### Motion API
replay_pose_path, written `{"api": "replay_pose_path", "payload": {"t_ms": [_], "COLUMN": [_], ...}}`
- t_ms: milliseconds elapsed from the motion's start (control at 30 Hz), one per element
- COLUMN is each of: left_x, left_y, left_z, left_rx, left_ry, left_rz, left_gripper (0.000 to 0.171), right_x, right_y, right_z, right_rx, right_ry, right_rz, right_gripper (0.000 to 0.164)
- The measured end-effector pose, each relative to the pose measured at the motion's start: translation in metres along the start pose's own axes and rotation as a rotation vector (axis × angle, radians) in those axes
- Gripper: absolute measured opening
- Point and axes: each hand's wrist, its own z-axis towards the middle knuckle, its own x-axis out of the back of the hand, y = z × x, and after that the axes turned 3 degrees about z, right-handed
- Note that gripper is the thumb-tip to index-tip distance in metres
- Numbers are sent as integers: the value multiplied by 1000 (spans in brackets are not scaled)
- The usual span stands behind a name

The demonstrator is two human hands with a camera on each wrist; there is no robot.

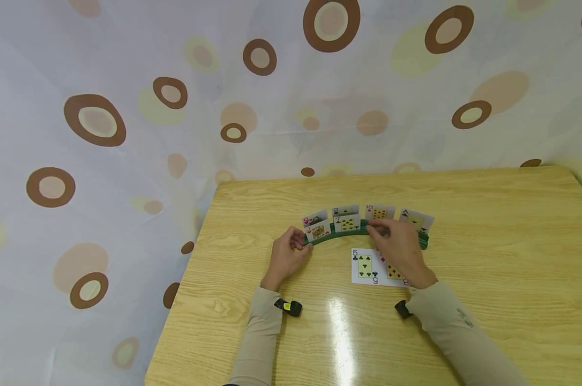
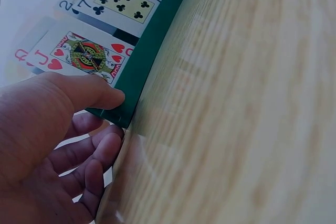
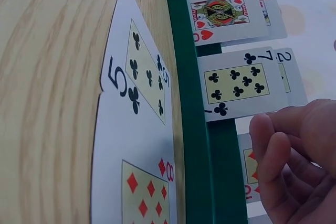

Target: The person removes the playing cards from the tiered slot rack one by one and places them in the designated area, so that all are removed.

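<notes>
A curved green card holder [image 1: 349,234] stands on the table. My left hand [image 1: 288,254] grips its left end, thumb at the front and fingers behind. In its front row stand the jack of hearts [image 2: 84,53] and the seven of clubs [image 3: 239,83]. Behind them are a red queen [image 1: 314,219] and a black two [image 3: 292,80]; farther right stand a ten of diamonds [image 1: 380,213] and a black ace [image 1: 413,219]. My right hand [image 1: 401,246] is over the holder, loosely bent fingertips right at the seven's edge, with no card between them.
Face up before the holder lie the five of clubs [image 1: 365,266] and the eight of diamonds [image 1: 392,272], the latter partly under my right hand. The wooden table [image 1: 252,209] ends at a patterned cloth wall [image 1: 281,112] at the back and left.
</notes>
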Motion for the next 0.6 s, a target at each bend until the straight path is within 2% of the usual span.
{"api": "replay_pose_path", "payload": {"t_ms": [333,600], "left_x": [1,0], "left_y": [1,-1], "left_z": [0,0], "left_rx": [5,4], "left_ry": [2,1], "left_rz": [0,-9], "left_gripper": [23,22], "right_x": [-14,-24], "right_y": [7,10], "right_z": [13,15], "right_rx": [10,3], "right_ry": [-16,2], "right_rz": [13,44], "right_gripper": [22,17]}}
